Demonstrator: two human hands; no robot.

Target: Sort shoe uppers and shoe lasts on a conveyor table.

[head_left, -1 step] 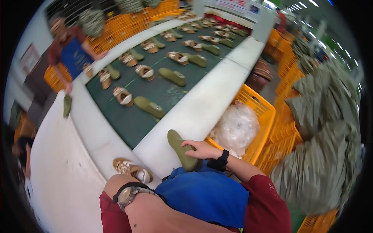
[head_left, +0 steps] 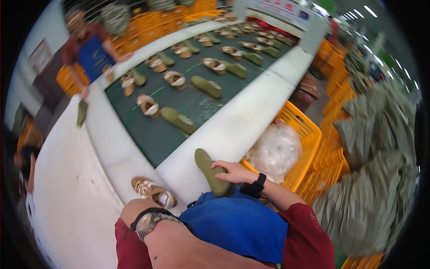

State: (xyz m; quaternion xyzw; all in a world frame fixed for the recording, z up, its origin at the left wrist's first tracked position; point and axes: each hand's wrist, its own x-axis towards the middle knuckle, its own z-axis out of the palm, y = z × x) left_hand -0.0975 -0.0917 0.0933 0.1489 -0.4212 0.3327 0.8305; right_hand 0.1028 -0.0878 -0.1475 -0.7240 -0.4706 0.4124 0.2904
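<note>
Right hand (head_left: pixel 235 172): fingers curled over the heel part of an olive-green shoe last (head_left: pixel 210 172), clamped on it from above. Last lying tilted on the near white edge (head_left: pixel 233 130) of the conveyor, toe pointing away, heel close to the blue apron (head_left: pixel 237 224). Black band on the right wrist, red sleeve behind it.

Left hand (head_left: pixel 130 210): mostly hidden behind the wrist and the metal wristwatch (head_left: pixel 148 222), so fingers not visible, state impossible to tell. Just beyond it, touching or almost touching, a tan sandal (head_left: pixel 152 192) with white lining, resting on the white edge at the near end of the belt.

Farther out: dark green belt (head_left: pixel 148 134) with rows of pairs, each a tan sandal beside an olive last, running away to the top. To the right of the last, a yellow plastic crate (head_left: pixel 309 134) with a clear crumpled bag (head_left: pixel 275 150) inside. More yellow crates and olive bundles at the right. Across the belt, at the upper left, another person in red sleeves and a blue apron, one hand (head_left: pixel 125 56) on the far white edge.
</note>
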